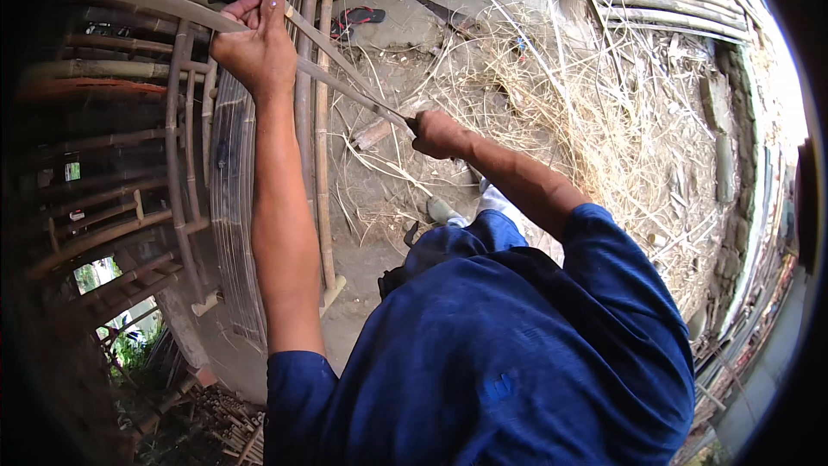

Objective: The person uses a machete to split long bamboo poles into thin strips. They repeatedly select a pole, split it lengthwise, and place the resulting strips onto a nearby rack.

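Note:
My left hand (257, 43) is raised at the upper left and grips a long thin bamboo strip (341, 82) that slants down to the right. Lower on the same strip, my right hand (438, 134) is closed around the handle of a knife whose blade (390, 112) lies against the strip. Both arms wear short blue sleeves. The strip crosses in front of a bamboo frame (185, 129) with slats and poles at the left.
Dry bamboo shavings (595, 112) cover the ground at right. Bamboo poles (664, 0) are stacked at the upper right. A sandal (358, 17) and a saw-like tool (440, 9) lie on the concrete floor beyond the frame.

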The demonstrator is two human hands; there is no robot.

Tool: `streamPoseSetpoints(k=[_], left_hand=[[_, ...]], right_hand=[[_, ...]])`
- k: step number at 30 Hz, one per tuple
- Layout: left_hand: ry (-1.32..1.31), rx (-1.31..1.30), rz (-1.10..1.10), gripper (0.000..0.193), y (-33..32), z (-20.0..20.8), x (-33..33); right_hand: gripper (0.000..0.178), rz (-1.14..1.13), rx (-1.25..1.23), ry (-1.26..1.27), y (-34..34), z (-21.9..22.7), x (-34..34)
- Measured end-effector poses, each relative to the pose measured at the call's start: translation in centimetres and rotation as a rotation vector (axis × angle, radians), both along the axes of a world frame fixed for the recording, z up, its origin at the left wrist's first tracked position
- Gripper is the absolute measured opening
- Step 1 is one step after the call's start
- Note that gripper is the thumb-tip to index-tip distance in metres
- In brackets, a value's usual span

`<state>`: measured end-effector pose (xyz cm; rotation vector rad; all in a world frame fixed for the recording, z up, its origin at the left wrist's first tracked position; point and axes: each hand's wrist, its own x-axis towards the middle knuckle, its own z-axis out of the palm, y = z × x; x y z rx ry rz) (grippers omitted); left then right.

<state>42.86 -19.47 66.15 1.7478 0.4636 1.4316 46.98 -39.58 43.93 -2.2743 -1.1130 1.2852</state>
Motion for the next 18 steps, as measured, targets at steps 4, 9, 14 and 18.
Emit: streamPoseSetpoints(k=[4,9,14,18], left_hand=[[0.065,0.068,0.081,0.028,1.0,-0.6,-1.0],[0.19,-0.035,0.052,0.057,2.9,-0.3,-0.2],[0.109,-0.06,0.099,0.017,0.5,-0.1,2.0],[0.097,-0.18,-0.014,0.017,-2.5,2.3,2.6]], right_hand=[[0.028,0.084,-0.158,-0.045,-1.3,-6.3,-0.7],[0.026,0.035,-0.175,-0.169,-0.4,-5.0,-0.5],[0.02,0.419,0.022,-0.857,0.0,-10.7,2.3],[0.021,0.103,-0.244,-0.054,0.7,-3.7,2.1]])
